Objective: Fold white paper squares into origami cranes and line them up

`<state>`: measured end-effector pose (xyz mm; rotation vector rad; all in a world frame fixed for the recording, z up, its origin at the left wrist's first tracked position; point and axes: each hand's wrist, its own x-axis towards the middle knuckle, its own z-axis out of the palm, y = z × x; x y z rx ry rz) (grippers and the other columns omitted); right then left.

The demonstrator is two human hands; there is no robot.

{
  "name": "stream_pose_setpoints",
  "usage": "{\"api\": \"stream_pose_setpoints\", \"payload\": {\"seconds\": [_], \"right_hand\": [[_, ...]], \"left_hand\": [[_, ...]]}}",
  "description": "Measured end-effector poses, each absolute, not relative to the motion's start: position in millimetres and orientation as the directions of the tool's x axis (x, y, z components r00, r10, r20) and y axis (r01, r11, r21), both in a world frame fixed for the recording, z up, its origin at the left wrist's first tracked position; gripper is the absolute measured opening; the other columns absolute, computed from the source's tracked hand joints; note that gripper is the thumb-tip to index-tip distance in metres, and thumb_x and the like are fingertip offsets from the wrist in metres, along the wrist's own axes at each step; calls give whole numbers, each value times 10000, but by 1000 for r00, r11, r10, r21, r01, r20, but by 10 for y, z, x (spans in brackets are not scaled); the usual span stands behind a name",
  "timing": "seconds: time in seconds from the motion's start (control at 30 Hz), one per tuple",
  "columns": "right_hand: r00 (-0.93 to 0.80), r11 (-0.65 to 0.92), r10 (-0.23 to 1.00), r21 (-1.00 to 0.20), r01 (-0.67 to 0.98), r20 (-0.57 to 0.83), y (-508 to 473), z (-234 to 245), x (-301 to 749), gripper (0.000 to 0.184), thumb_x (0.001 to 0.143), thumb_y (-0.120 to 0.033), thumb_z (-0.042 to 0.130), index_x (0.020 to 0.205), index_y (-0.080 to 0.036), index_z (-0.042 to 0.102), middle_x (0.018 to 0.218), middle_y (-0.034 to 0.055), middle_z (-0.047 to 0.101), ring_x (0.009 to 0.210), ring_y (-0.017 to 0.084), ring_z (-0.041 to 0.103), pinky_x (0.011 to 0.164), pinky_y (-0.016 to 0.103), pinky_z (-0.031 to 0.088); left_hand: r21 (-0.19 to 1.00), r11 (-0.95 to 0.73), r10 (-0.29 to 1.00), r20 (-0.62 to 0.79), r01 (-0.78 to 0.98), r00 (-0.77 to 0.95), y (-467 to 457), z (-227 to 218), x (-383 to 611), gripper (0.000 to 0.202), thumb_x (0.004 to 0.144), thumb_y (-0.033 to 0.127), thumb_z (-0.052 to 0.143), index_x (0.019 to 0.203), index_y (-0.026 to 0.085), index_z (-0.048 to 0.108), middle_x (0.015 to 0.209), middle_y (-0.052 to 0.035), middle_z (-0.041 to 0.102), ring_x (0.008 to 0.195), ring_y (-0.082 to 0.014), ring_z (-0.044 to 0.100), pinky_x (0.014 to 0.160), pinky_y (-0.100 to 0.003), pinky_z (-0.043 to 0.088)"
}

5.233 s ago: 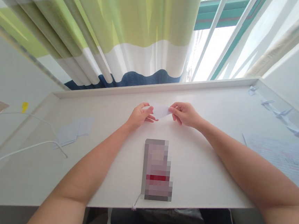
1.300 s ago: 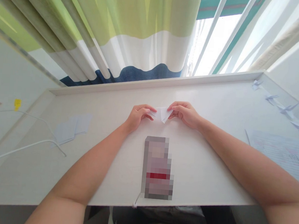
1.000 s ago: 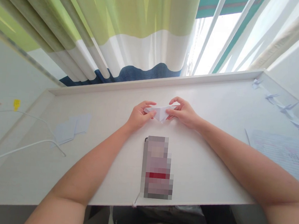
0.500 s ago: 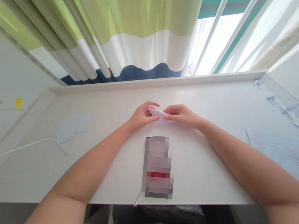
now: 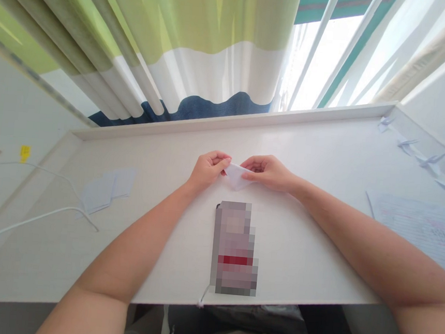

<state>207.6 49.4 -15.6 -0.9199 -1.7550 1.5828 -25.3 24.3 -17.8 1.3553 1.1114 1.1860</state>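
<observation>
A small piece of folded white paper [image 5: 237, 177] is held between my two hands, just above the white desk [image 5: 169, 245]. My left hand [image 5: 210, 167] pinches its upper left corner between thumb and fingertips. On the other side, my right hand [image 5: 266, 171] grips the paper, thumb in front and fingers curled behind. The paper's right part is hidden by my right hand. Nearer to me lies a phone-shaped object [image 5: 235, 246], its surface blurred by pixels.
Loose white paper pieces [image 5: 99, 192] lie at the left, beside a white cable [image 5: 39, 218]. Several folded paper shapes [image 5: 433, 159] line the right edge. A sheet with handwriting [image 5: 423, 231] lies at the right. A raised ledge [image 5: 230, 121] borders the back, below the curtain [image 5: 219, 21].
My left fingers have closed from a looser hold into a pinch on the paper's corner, and the hand has shifted slightly left. More of the paper shows. My right hand has barely moved.
</observation>
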Motion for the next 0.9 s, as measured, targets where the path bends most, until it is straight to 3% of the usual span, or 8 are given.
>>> {"api": "stream_pose_setpoints", "payload": {"seconds": [0.3, 0.57, 0.9], "right_hand": [[-572, 90, 820, -992, 93, 21, 522, -203, 2093, 365, 812, -416, 876, 1089, -207, 764, 991, 63, 813, 889, 203, 743, 793, 335, 566], [-512, 82, 859, -986, 147, -5, 490, -95, 2105, 350, 882, -458, 828, 1116, -204, 770, 924, 54, 792, 736, 164, 705, 707, 321, 560], [-498, -56, 866, -998, -42, -28, 565, -106, 2168, 451, 752, -510, 924, 1083, -222, 817, 928, 58, 786, 791, 187, 704, 757, 353, 601]], "left_hand": [[989, -140, 980, 146, -53, 134, 314, -245, -317, 316, 827, 266, 820, 1100, 191, 682, 811, 6, 720, 728, -120, 639, 738, -265, 520], [990, -101, 984, 115, -101, 137, 288, -204, -319, 208, 854, 287, 788, 1019, 194, 702, 815, 3, 736, 707, -121, 653, 770, -291, 541], [989, -49, 994, 62, -140, 92, 285, -202, -330, 200, 743, 315, 843, 879, 173, 809, 785, -33, 779, 698, -143, 700, 760, -331, 583]]}}
